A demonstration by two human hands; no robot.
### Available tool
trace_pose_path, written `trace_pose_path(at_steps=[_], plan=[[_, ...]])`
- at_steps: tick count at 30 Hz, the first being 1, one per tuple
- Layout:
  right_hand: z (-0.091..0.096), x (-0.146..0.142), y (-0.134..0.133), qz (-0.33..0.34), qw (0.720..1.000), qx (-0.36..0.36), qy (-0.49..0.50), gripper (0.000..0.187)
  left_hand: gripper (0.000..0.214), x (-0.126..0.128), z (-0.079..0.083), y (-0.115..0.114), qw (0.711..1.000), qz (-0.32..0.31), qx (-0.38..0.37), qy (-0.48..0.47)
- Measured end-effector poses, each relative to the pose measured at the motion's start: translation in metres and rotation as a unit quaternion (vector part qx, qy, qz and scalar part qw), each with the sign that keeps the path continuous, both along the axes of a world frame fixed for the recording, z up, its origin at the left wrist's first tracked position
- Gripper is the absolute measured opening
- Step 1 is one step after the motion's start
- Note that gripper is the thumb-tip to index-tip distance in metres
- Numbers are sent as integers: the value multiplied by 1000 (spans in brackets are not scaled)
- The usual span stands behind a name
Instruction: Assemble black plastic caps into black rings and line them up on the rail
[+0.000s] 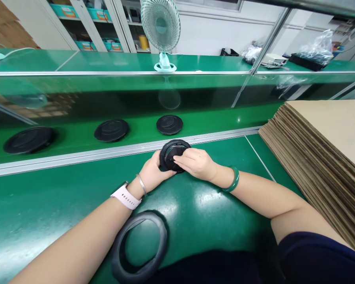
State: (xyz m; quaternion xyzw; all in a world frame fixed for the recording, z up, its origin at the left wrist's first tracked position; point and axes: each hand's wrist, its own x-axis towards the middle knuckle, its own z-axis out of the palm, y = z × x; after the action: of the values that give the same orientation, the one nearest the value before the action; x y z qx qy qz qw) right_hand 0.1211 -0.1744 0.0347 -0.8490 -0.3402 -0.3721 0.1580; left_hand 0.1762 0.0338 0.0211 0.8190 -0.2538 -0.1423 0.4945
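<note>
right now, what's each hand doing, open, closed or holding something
Left hand: holding the round black part at its edge.
Right hand: fingers bunched at the part's middle; whether they grip anything cannot be told.

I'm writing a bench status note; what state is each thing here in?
Black round part: held, tilted
Left hand: gripping the part's edge
Right hand: fingers bunched at the part's middle; grip unclear
Grey ring: lying loose
Three black discs: lying flat, apart
Fan: upright; running or not, unclear
Cardboard sheets: stacked flat
</note>
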Motion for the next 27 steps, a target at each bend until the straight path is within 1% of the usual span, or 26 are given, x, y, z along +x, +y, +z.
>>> trace_pose_path(at_steps=[3, 8, 11, 17, 22, 27], plan=[[1, 0, -1, -3, 1000, -9, -4, 16, 78, -1, 2, -1, 1000, 2, 10, -7], [0, 1, -2, -5, 998, -49, -27, 18, 76, -2, 4, -2, 1000, -1, 8, 3], [2, 2, -1, -9, 998, -50, -22, 19, 76, -2, 3, -2, 1000, 0, 5, 6], [7, 4, 1, -4, 999, -17, 37, 21, 75, -2, 2, -1, 1000, -1, 4, 2], [9, 6, 2, -21, 996, -18, 82, 22, 72, -3, 3, -2, 1000, -8, -9, 10], [9, 3, 5, -38, 993, -21, 109, 16, 69, -4, 4, -3, 1000, -7, -5, 2]])
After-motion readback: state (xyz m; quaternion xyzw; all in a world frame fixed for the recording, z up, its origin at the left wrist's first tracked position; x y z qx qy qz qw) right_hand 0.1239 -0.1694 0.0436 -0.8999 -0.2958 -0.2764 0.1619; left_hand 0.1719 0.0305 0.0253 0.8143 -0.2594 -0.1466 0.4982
